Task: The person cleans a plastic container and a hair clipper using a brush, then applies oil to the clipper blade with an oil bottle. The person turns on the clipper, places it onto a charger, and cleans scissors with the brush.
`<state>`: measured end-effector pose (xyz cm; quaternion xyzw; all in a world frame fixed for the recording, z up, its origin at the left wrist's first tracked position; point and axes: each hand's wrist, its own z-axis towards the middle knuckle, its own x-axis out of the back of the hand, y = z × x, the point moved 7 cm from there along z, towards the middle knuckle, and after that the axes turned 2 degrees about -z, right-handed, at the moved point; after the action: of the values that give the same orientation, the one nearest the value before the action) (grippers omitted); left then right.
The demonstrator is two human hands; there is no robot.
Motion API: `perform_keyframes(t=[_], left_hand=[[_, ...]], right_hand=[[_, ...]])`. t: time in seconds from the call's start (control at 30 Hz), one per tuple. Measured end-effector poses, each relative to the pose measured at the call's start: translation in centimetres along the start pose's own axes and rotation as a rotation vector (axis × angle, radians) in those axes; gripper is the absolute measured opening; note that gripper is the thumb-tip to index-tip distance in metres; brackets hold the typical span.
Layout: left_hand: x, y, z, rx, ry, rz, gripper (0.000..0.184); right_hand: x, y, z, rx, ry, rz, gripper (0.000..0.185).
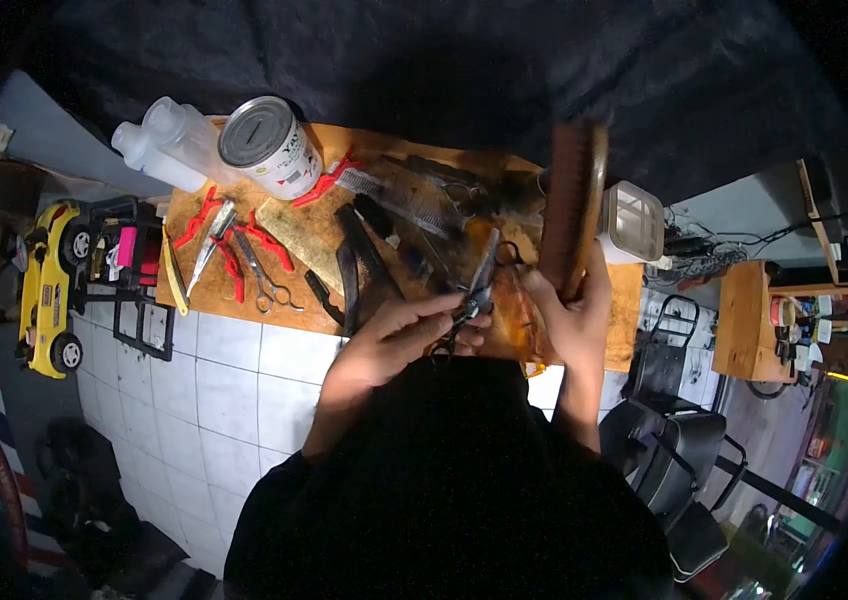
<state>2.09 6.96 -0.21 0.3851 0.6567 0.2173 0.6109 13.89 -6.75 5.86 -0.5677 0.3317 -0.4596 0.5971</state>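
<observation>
A pair of dark metal scissors (481,292) is held in my left hand (399,338), its fingers closed around the handle side and the blades pointing up and away from me. My right hand (581,312) grips a long wooden brush (574,200) with brown bristles, held upright to the right of the scissors. Both hands are above the front part of a wooden table (319,318). Left of my left hand lie dark combs (349,285) and another pair of scissors (262,280). Beneath the hands is an orange-brown translucent item (516,310), partly covered.
Red hair clips (269,243), a yellow-handled razor (174,275), a lidded can (269,145) and plastic bottles (169,140) occupy the table's left. A clear container (632,222) stands at its right. A yellow toy car (49,290) and black chairs (679,450) flank the table.
</observation>
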Motion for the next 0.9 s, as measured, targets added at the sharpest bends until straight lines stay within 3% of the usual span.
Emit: perform_keyframes(t=[0.17, 0.27, 0.4, 0.47, 0.63, 0.73, 0.87, 0.9], left_hand=[[2.1, 0.8, -1.1, -0.079, 0.207, -0.062, 0.037], [2.9, 1.2, -1.6, -0.2, 0.233, -0.065, 0.036], [2.2, 2.0, -2.0, -0.149, 0.233, 0.025, 0.036], [1.7, 2.3, -2.0, -0.132, 0.213, 0.031, 0.036], [1.7, 1.8, -1.7, -0.136, 0.158, 0.045, 0.041], [1.9, 1.3, -1.9, -0.093, 0.283, -0.116, 0.038], [2.9, 0.4, -1.7, -0.112, 0.221, -0.089, 0.038], [2.0, 1.1, -1.6, -0.093, 0.244, -0.082, 0.039]], right_hand=[[1.3, -0.9, -0.9, 0.146, -0.404, -0.445, 0.045], [-0.6, -1.7, -2.2, 0.386, -0.586, -0.456, 0.043], [0.7, -0.3, -0.9, 0.288, -0.36, -0.644, 0.051], [1.5, -1.5, 0.0, 0.25, -0.168, -0.636, 0.042], [2.1, -2.5, 0.3, 0.203, -0.056, -0.72, 0.047], [0.5, -2.4, -0.7, 0.259, -0.425, -0.547, 0.048], [-0.6, -1.4, -1.3, 0.255, -0.522, -0.53, 0.052], [-0.1, -1.1, -1.1, 0.236, -0.437, -0.578, 0.05]])
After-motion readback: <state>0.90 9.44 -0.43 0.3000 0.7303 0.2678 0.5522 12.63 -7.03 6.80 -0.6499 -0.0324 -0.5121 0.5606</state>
